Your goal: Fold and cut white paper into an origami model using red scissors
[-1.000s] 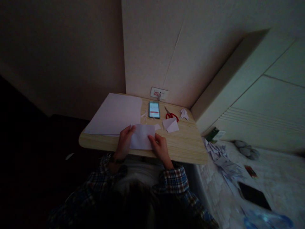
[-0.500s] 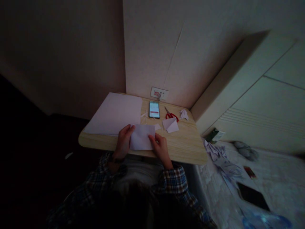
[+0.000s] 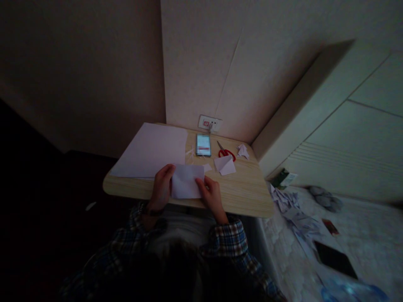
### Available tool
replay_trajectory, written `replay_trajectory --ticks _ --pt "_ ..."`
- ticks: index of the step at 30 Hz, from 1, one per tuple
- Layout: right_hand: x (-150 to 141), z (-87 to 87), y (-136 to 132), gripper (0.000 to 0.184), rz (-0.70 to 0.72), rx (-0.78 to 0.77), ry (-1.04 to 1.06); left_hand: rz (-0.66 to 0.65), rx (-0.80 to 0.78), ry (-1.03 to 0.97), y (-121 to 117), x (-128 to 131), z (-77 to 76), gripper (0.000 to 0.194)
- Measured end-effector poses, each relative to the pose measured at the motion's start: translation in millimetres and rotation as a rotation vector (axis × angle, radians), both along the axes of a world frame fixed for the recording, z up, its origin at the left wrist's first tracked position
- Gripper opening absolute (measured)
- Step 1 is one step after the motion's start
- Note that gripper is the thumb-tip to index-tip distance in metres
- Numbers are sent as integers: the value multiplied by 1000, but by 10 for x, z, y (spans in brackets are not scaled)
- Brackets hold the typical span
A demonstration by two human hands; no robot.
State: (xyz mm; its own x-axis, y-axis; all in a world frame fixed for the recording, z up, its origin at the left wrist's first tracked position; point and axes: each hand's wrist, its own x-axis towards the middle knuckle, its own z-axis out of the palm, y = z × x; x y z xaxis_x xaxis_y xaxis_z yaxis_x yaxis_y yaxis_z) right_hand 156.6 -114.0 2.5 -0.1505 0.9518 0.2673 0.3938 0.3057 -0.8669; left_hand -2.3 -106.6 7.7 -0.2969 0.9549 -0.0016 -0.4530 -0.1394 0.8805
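A small white sheet of paper (image 3: 187, 182) is held up over the front of the wooden table (image 3: 242, 195). My left hand (image 3: 161, 186) grips its left edge, thumb near the top corner. On the other side, my right hand (image 3: 211, 191) pinches the right edge, with the thumb on the front face and the fingers behind. Beyond the sheet lie a creased piece of paper (image 3: 226, 167), red-handled scissors (image 3: 227, 154) and a folded paper shape (image 3: 243, 151). Several thin paper strips (image 3: 189, 153) are scattered near the phone (image 3: 203, 144).
A stack of large white sheets (image 3: 154, 147) covers the table's left side. Behind it, a wall socket (image 3: 210, 123) holds a plug. To the right, the bed (image 3: 368, 226) carries crumpled paper (image 3: 285, 199), a dark tablet-like slab (image 3: 335, 259) and a grey soft item (image 3: 324, 198).
My left thumb has shifted slightly left, off the sheet's face toward its edge. The right hand keeps its hold, and the paper stays almost in place.
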Motion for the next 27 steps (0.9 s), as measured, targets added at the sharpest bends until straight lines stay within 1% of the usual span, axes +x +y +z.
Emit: replay_trajectory --ticks 6,10,22,27 --pt "3 -10 5 35 -14 -6 -25 12 -5 5 1 0 15 30" --pt "0 9 1 35 4 -12 -11 13 -7 9 8 -6 3 30" --pt "-1 25 -11 34 -8 -4 -6 -16 -17 -14 1 -11 9 24" --pt "-2 32 -15 34 -10 -2 -7 -8 -16 -6 8 -9 3 23"
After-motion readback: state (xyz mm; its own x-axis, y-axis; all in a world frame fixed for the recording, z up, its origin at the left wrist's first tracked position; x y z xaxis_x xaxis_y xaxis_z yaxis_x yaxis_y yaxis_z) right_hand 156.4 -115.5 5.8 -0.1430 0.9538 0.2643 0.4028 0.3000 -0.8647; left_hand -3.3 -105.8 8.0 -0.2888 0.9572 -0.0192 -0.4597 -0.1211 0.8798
